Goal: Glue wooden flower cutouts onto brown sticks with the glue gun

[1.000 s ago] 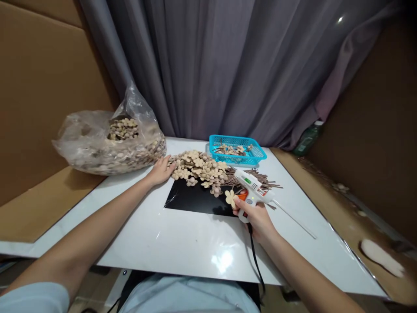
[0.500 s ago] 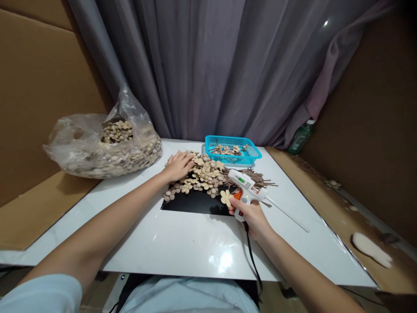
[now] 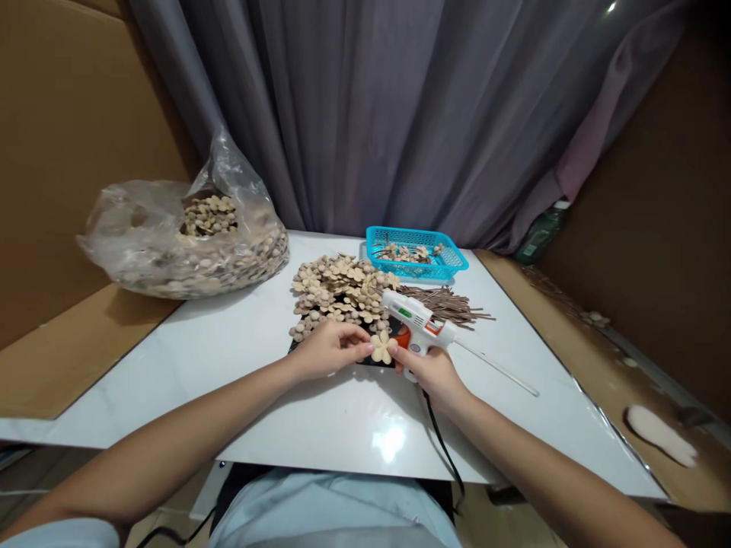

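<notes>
Low at the middle of the white table [image 3: 343, 426], the thumb and fingers of the left hand [image 3: 328, 349] pinch one side of a cream flower [image 3: 383, 347]; the right hand [image 3: 434, 373] has its thumb against the other side while its fingers wrap the glue gun [image 3: 419, 323]. The gun's nozzle aims toward ten o'clock, its glue stick [image 3: 496, 367] toward four, its black cord [image 3: 442, 441] toward five. Under the flower lies a black mat [image 3: 374, 364]. From the flower, a flower heap [image 3: 336, 293] sits at eleven o'clock, brown sticks [image 3: 451, 306] at two, a blue basket [image 3: 419, 268] at one, and a plastic bag [image 3: 194, 255] of flowers at ten.
</notes>
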Demonstrator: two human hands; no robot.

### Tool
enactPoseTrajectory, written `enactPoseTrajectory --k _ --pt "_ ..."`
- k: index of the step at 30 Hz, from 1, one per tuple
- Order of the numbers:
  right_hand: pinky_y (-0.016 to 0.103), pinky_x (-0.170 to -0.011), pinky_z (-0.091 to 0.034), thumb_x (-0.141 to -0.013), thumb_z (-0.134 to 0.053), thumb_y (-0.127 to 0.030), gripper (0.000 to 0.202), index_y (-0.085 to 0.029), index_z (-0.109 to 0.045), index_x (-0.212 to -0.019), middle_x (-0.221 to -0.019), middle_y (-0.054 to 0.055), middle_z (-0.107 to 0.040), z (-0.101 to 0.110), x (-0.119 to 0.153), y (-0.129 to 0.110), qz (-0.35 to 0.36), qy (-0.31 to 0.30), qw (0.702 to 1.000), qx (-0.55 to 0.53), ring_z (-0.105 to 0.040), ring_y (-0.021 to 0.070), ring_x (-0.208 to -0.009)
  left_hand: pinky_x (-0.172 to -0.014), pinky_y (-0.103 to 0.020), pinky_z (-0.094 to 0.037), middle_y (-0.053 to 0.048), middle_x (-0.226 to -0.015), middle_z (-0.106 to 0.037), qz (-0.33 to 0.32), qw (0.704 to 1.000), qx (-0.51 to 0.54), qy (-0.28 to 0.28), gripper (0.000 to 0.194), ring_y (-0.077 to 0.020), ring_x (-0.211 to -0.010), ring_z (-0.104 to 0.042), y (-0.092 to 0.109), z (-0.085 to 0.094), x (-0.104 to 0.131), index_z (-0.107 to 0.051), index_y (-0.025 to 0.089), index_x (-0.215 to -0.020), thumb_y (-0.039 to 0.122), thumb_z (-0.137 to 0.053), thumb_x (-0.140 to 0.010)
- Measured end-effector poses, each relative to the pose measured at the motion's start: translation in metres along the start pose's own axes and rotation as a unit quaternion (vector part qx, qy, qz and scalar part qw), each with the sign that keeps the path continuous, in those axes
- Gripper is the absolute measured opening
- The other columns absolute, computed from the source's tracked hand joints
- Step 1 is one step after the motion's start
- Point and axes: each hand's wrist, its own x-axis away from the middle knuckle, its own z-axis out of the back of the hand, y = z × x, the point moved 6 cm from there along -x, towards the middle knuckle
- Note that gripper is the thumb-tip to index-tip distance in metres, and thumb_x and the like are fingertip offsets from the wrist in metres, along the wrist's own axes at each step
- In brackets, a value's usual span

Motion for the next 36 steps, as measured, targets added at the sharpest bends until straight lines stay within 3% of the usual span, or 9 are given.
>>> enactPoseTrajectory --k 4,7,10,13,16,21,27,31,36 --pt "0.028 -0.053 -0.046 -0.064 -0.076 -0.041 0.033 -0.017 -0.061 -0.082 -0.059 -0.002 -0.062 -0.006 0.004 0.006 0.011 -0.024 1.0 0.011 -0.056 0.0146 -0.051 -0.055 -0.021 -0.046 -0.003 -0.071 -0.068 0.031 0.995 0.098 -0.002 0.028 -0.0124 -0.061 -0.06 -0.008 -0.012 0.001 -0.068 0.014 -0.09 0.039 -0.062 -0.08" --pt "0.028 -0.055 -0.047 -0.071 -0.071 -0.043 0.032 -0.018 -0.062 -0.09 -0.056 -0.003 -0.061 -0.004 0.008 0.007 0.023 -0.029 0.999 0.029 -0.057 0.0153 -0.052 -0.053 -0.021 -0.045 -0.003 -0.07 -0.068 0.03 0.994 0.106 -0.003 0.027 -0.0118 -0.058 -0.059 -0.008 -0.007 0.003 -0.069 0.013 -0.088 0.038 -0.06 -0.082" --pt "0.03 -0.059 -0.049 -0.077 -0.064 -0.044 0.032 -0.018 -0.065 -0.095 -0.055 -0.001 -0.062 0.001 0.011 0.0 0.044 -0.068 0.995 0.063 -0.059 0.0169 -0.055 -0.055 -0.023 -0.048 -0.004 -0.07 -0.067 0.008 0.994 0.089 0.07 0.028 -0.0121 -0.057 -0.058 -0.005 0.021 0.003 -0.07 0.013 -0.086 0.039 -0.061 -0.081" --pt "0.032 -0.059 -0.053 -0.069 -0.07 -0.042 0.031 -0.02 -0.07 -0.091 -0.062 0.002 -0.067 0.001 0.015 -0.002 0.021 -0.128 0.988 0.083 -0.061 0.0182 -0.054 -0.054 -0.023 -0.047 -0.003 -0.066 -0.066 -0.011 0.988 0.036 0.148 0.029 -0.0122 -0.055 -0.057 -0.003 0.053 0.002 -0.069 0.013 -0.081 0.04 -0.058 -0.082" --pt "0.031 -0.052 -0.052 -0.065 -0.073 -0.038 0.028 -0.022 -0.073 -0.088 -0.075 0.003 -0.072 0.001 0.019 0.002 0.004 -0.142 0.984 0.103 -0.059 0.0166 -0.05 -0.051 -0.022 -0.044 -0.001 -0.057 -0.062 -0.015 0.984 -0.027 0.173 0.028 -0.0124 -0.052 -0.056 -0.002 0.066 0.002 -0.069 0.013 -0.08 0.038 -0.057 -0.083" --pt "0.028 -0.046 -0.047 -0.07 -0.069 -0.033 0.016 -0.021 -0.073 -0.08 -0.069 0.004 -0.07 0.001 0.018 0.007 0.046 -0.128 0.981 0.139 -0.055 0.0147 -0.048 -0.052 -0.022 -0.044 -0.001 -0.061 -0.062 -0.046 0.983 -0.074 0.163 0.026 -0.0128 -0.054 -0.056 0.002 0.058 0.004 -0.066 0.015 -0.079 0.037 -0.054 -0.084" --pt "0.029 -0.049 -0.05 -0.07 -0.069 -0.034 0.019 -0.021 -0.073 -0.085 -0.065 0.002 -0.067 0.003 0.017 0.012 0.032 -0.101 0.985 0.133 -0.056 0.015 -0.048 -0.058 -0.023 -0.048 -0.001 -0.067 -0.063 -0.056 0.986 -0.009 0.16 0.022 -0.0136 -0.06 -0.062 0.002 0.053 0.006 -0.057 0.016 -0.081 0.036 -0.05 -0.088" --pt "0.029 -0.046 -0.047 -0.074 -0.066 -0.037 0.02 -0.019 -0.073 -0.079 -0.067 0.004 -0.069 0.004 0.017 0.017 0.023 -0.092 0.981 0.172 -0.056 0.0155 -0.047 -0.055 -0.02 -0.045 -0.001 -0.064 -0.064 -0.064 0.984 -0.032 0.163 0.022 -0.0119 -0.058 -0.059 0.006 0.053 0.009 -0.059 0.015 -0.081 0.035 -0.052 -0.088" --pt "0.028 -0.045 -0.042 -0.077 -0.064 -0.036 0.018 -0.02 -0.07 -0.072 -0.051 0.001 -0.058 0.004 0.017 0.016 0.056 -0.091 0.97 0.218 -0.051 0.0154 -0.045 -0.052 -0.019 -0.042 -0.001 -0.065 -0.064 -0.07 0.98 -0.056 0.178 0.021 -0.0113 -0.057 -0.057 0.008 0.054 0.012 -0.064 0.015 -0.084 0.033 -0.054 -0.086"
